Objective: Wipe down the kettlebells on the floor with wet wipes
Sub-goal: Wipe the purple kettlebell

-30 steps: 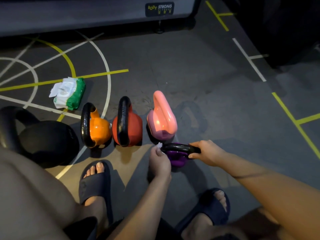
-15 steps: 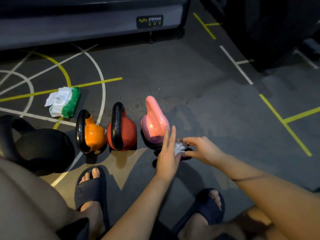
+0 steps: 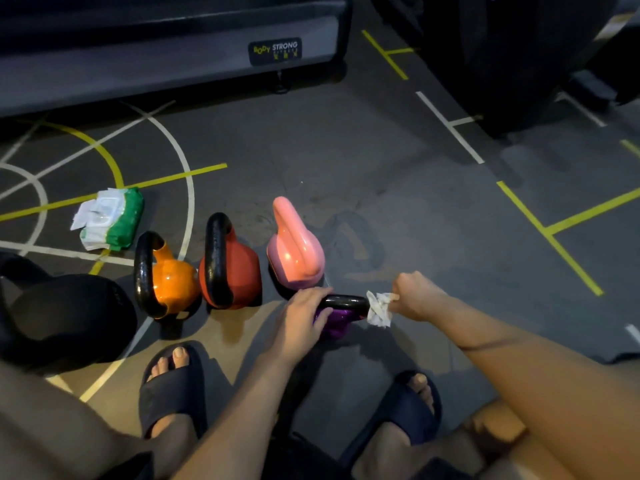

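Observation:
A small purple kettlebell (image 3: 337, 318) with a black handle sits on the floor between my feet. My left hand (image 3: 302, 315) grips the left end of its handle. My right hand (image 3: 417, 296) pinches a crumpled white wet wipe (image 3: 379, 308) against the handle's right end. Behind it stand a pink kettlebell (image 3: 296, 251), a red kettlebell (image 3: 230, 268) and an orange kettlebell (image 3: 166, 282) in a row. A big black kettlebell (image 3: 65, 317) sits at the far left.
A green and white pack of wet wipes (image 3: 109, 218) lies on the floor behind the orange kettlebell. A grey machine base (image 3: 173, 60) runs along the back, dark equipment (image 3: 512, 60) stands at the back right. My sandalled feet (image 3: 173, 386) flank the purple kettlebell.
The wipe passed from my left hand to my right hand. My left hand opened, then closed on the handle's left end; my right hand moved to the handle's right end.

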Demonstrator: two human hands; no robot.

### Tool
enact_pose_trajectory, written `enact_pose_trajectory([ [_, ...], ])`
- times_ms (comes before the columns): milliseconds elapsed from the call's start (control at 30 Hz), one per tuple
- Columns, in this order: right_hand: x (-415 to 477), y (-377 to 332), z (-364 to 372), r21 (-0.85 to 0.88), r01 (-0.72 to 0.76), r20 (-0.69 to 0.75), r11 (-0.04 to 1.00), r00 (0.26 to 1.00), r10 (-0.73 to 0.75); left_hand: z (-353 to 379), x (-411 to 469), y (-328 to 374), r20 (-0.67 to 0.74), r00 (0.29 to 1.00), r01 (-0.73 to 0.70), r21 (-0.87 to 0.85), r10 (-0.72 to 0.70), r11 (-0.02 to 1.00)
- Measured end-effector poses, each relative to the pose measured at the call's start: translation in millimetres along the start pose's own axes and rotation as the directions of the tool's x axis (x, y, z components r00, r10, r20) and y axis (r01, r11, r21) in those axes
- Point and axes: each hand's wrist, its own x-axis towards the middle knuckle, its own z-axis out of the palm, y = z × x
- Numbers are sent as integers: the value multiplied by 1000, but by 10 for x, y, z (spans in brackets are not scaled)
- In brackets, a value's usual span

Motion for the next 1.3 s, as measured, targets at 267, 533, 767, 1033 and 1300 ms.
enact_pose_trajectory([
  [267,-171,-422,18,442,132,160,887,962,-223,81,-347,349,8,995,103,-199,-104,975],
  [533,-119,-303,88,311,208,70,927,968,-241,280,-347,523,203,786,569,-606,-583,556],
  [767,9,-176,114,231,127,-68,965,991,-114,355,-422,339,-118,812,549,-183,-572,816],
  [1033,69,-134,250,208,204,-60,956,979,-196,761,-327,159,168,984,-27,504,-67,864],
  [1300,121,-71,280,212,255,-24,943,966,-256,889,-125,371,53,969,185,487,-240,854],
])
